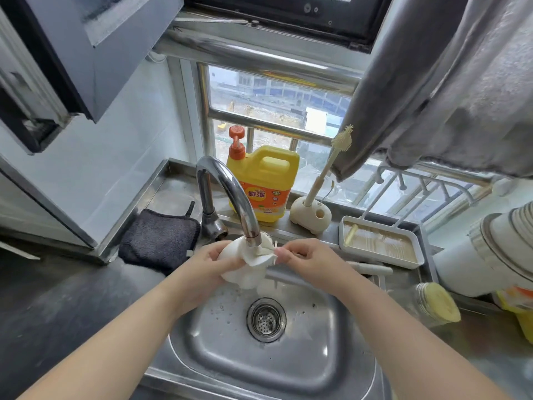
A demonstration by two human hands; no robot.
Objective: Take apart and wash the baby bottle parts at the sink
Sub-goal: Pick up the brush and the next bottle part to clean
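Note:
My left hand [212, 259] grips a white baby bottle part [243, 269] over the steel sink [219, 336], right under the faucet spout [253, 235]. My right hand [302, 256] pinches a small white brush [272, 249] whose bristles poke into the part's opening. The brush's handle is hidden in my fingers. A clear bottle body with a yellow sponge inside [432, 306] lies on the counter at the right.
Yellow dish soap jug [264, 186] stands behind the faucet. A long bottle brush [326, 171] sits in its cream holder [311, 215]. White drying tray [380, 242] at right, dark cloth [160, 239] at left, grey towel [450, 90] hanging above, white appliance [487, 249] far right.

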